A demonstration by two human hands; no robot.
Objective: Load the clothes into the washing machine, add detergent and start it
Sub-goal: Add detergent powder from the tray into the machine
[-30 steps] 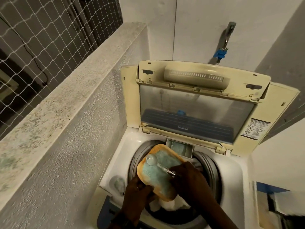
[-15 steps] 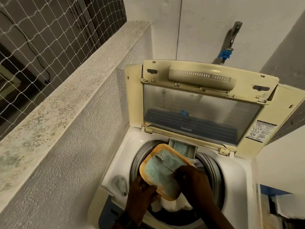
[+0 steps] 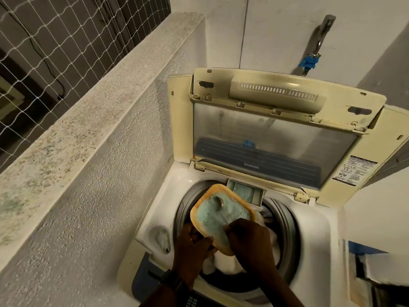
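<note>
Right hand (image 3: 250,242) fingers (image 3: 234,229) pinch the handle end of a thin metal spoon (image 3: 220,203). Left hand (image 3: 192,247) fingers (image 3: 199,238) curl round the near-left edge of an orange-rimmed plastic tub (image 3: 194,218) and hold it tilted. The change: a second ago the spoon bowl sat high at the tub's far-left corner. Now it has slid in toward the fingers, turned on edge and dug into the teal detergent powder (image 3: 212,220) mid-tub. The left grip is the same, and the tub is barely shifted. Just beyond the fingertips, past the tub's far rim, the small grey detergent drawer (image 3: 257,197) is open with teal powder already in it. So some detergent looks dosed. This dip reads as loading another scoop or parking the spoon, can't tell which. Under both hands, white clothes (image 3: 223,262) lie piled in the steel drum (image 3: 285,229) of the white top-loading washing machine (image 3: 155,218), so loading looks done. Further out, the yellowed open lid (image 3: 265,140) stands up behind the drawer. The dark control panel (image 3: 192,302) is on the wrist side, untouched. Left to do: finish dosing, put the tub away, shut the drawer and lid, press start. One risk: the tilted tub hangs over the drum, so powder could spill on the clothes.
</note>
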